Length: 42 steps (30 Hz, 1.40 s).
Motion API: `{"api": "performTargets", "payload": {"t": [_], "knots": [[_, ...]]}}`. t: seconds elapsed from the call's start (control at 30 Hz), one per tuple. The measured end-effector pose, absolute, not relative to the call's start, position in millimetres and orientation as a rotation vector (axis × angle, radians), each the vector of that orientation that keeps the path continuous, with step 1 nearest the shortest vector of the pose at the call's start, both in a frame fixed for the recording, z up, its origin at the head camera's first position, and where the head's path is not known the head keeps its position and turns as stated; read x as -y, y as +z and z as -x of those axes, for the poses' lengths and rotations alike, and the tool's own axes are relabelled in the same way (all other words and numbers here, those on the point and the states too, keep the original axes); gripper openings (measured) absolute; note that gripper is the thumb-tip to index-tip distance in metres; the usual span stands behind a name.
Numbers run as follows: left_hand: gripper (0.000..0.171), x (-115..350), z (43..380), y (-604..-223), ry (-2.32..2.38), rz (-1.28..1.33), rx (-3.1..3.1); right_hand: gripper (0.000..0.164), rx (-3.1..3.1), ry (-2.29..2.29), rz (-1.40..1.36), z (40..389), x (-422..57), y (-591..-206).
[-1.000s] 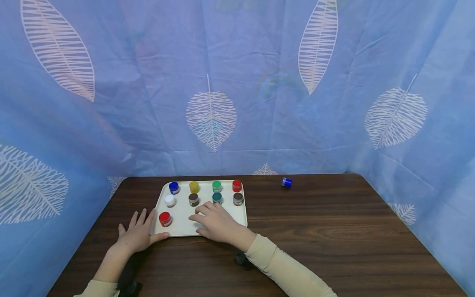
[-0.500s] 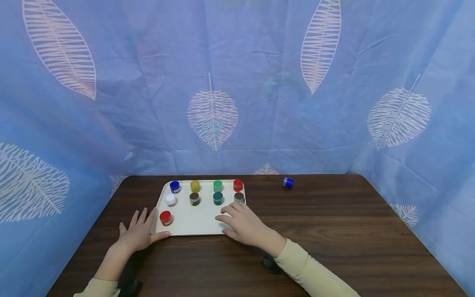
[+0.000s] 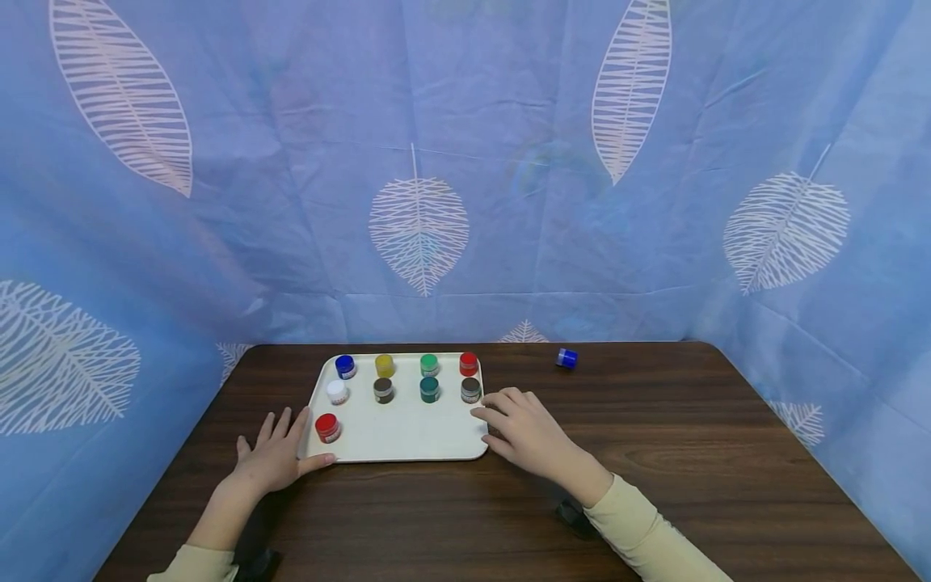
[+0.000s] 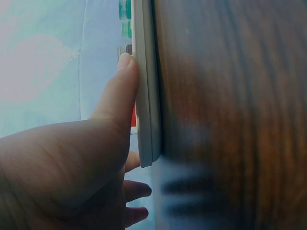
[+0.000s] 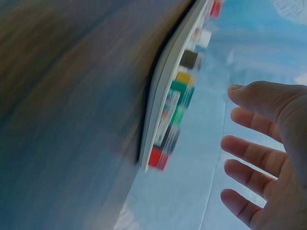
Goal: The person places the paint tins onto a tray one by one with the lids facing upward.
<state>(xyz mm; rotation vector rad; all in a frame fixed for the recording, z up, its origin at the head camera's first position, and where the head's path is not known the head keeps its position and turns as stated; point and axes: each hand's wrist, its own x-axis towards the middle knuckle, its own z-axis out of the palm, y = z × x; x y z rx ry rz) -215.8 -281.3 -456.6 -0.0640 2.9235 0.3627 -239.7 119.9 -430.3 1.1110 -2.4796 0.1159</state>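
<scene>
A white tray [image 3: 407, 432] holds several small paint jars. Along its back stand a blue jar [image 3: 345, 367], a yellow jar [image 3: 385, 366], a green jar [image 3: 429, 365] and a red jar [image 3: 469, 364]. In front of them are a white jar [image 3: 337, 393], a brown jar [image 3: 383, 391], a teal jar [image 3: 430, 390] and a dark-lidded jar [image 3: 470, 390]. Another red jar [image 3: 328, 428] sits near the front left corner. My left hand [image 3: 271, 462] has its fingers spread at that corner, thumb along the front rim. By the right rim, my right hand [image 3: 534, 432] holds nothing, fingers loosely bent.
Off the tray, a blue jar [image 3: 566, 359] lies on its side near the back edge of the dark wooden table [image 3: 691, 461]. A blue leaf-patterned cloth [image 3: 509, 226] hangs behind the table and at both sides.
My right hand has moved right, from over the middle of the tray to its right rim, uncovering the tray's front right part. My left hand has stayed at the corner.
</scene>
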Motion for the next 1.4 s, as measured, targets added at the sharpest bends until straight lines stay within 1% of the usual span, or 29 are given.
{"api": "performTargets", "payload": {"t": [0.33,0.67,0.93,1.4], "knots": [[0.118,280.5,217.0,-457.0,0.352,0.079,-2.918,0.041,2.461,0.13,-0.969,245.1,-162.1,-431.4],[0.117,279.6,215.0,-456.6,0.356,0.071,-2.917,0.044,2.447,0.143,-0.826,261.6,-199.2,-437.3],[0.116,280.3,214.9,-456.4,0.36,0.07,-2.924,0.044,2.487,0.172,-0.724,283.0,-213.5,-444.4],[0.116,281.1,215.4,-458.8,0.362,0.066,-2.928,0.044,2.608,0.259,-0.561,318.0,-222.7,-448.2]]}}
